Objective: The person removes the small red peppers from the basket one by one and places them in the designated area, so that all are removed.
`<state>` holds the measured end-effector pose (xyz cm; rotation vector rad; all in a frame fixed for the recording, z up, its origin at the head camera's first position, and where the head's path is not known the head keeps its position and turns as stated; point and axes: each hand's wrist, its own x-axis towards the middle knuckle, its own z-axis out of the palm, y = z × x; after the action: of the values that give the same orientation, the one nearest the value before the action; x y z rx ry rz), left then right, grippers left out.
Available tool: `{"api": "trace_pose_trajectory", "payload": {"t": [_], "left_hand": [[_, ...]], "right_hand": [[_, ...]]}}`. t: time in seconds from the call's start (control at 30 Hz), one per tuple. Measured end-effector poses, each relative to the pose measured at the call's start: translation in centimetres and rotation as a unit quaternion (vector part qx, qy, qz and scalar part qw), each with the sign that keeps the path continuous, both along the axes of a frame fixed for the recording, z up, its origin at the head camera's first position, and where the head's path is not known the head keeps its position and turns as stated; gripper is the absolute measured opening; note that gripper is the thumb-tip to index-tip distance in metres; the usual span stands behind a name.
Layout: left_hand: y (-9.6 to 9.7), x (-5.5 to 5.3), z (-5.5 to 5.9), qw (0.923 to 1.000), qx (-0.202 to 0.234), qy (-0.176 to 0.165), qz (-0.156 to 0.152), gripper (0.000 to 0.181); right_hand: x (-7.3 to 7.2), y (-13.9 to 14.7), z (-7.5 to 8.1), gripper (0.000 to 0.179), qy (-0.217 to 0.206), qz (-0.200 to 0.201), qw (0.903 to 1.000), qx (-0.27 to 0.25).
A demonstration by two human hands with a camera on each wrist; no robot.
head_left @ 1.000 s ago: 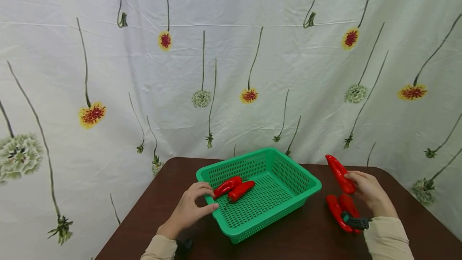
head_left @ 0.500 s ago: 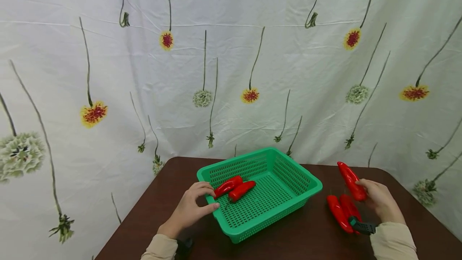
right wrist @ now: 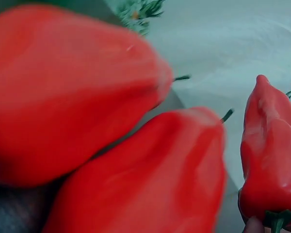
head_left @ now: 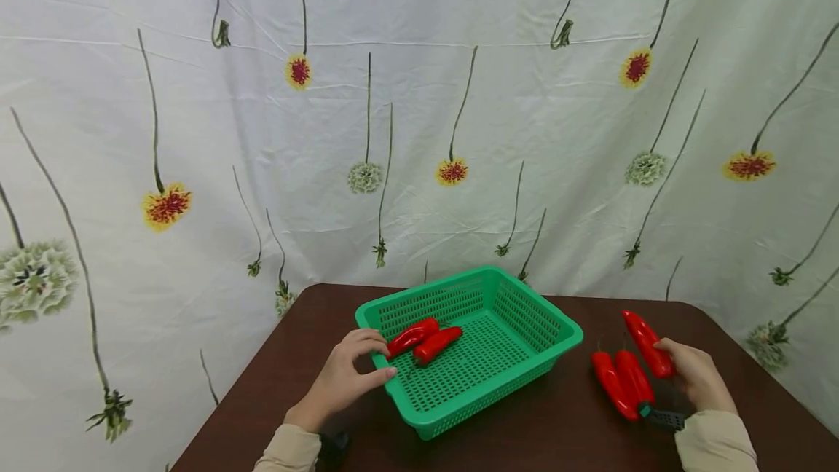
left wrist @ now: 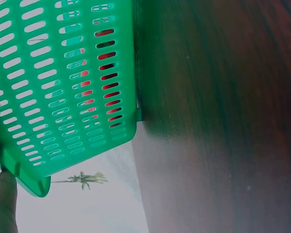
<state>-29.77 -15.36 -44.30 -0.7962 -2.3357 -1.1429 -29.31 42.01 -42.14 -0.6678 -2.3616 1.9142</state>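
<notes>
A green slotted plastic basket [head_left: 459, 384] stands on the dark table; my left hand [head_left: 347, 374] grips its left rim, and one finger [left wrist: 5, 199] shows at that rim in the left wrist view. Two red peppers [head_left: 438, 345] lie inside the basket at its left end. On the right, my right hand [head_left: 698, 374] holds a red pepper [head_left: 645, 341], also seen at the right of the right wrist view. Just left of that hand, a pair of red peppers [head_left: 612, 384] lie side by side on the table. They fill much of the right wrist view as large red peppers [right wrist: 155, 179].
The dark brown table [head_left: 544, 432] reaches back to a pale curtain [head_left: 406, 130] printed with flowers. A dark strap piece with a teal end [head_left: 662, 417] sits at the right wrist, close to the loose peppers.
My right hand has moved down and to the right with its pepper, coming lower beside the two loose peppers. The left hand, the basket and the peppers in it look the same.
</notes>
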Motion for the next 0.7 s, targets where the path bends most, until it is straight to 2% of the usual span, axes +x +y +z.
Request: {"api": "trace_pose_trajectory", "payload": {"t": [0.13, 0.37, 0.57, 0.7], "left_hand": [[0.0, 0.0, 0.0, 1.0000, 0.000, -0.004, -0.002, 0.015], [-0.1, -0.1, 0.1, 1.0000, -0.002, 0.000, -0.001, 0.015], [-0.1, -0.1, 0.1, 1.0000, 0.000, 0.000, 0.000, 0.015], [-0.1, -0.1, 0.0, 1.0000, 0.000, 0.000, 0.001, 0.015]], "right_hand": [[0.0, 0.1, -0.7, 0.027, -0.016, -0.018, 0.9995, 0.019], [0.1, 0.6, -1.5, 0.050, -0.033, -0.025, 0.9987, 0.029], [0.3, 1.3, -2.0, 0.055, -0.050, -0.019, 0.9982, 0.027], [0.5, 1.5, -2.1, 0.056, -0.065, -0.020, 0.9966, 0.047]]}}
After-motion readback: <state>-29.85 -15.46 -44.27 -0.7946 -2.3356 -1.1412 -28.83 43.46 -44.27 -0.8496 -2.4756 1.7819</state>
